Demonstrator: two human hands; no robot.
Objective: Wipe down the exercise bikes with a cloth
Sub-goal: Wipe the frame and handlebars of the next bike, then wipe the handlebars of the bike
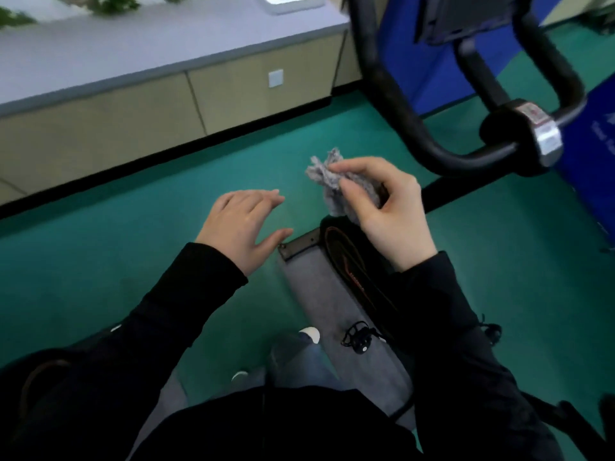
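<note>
The right hand (382, 207) pinches a crumpled grey cloth (327, 176) (bunched) below the bike's handlebar (392, 104) — the left hand (243, 221) hovers flat, holding nothing.

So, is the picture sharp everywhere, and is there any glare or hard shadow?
Head view: the left hand, right hand and grey cloth are fairly sharp; plants at top left are smeared; light is soft, without hard shadows; only the metal clamp on the handlebar shines a little.
</note>
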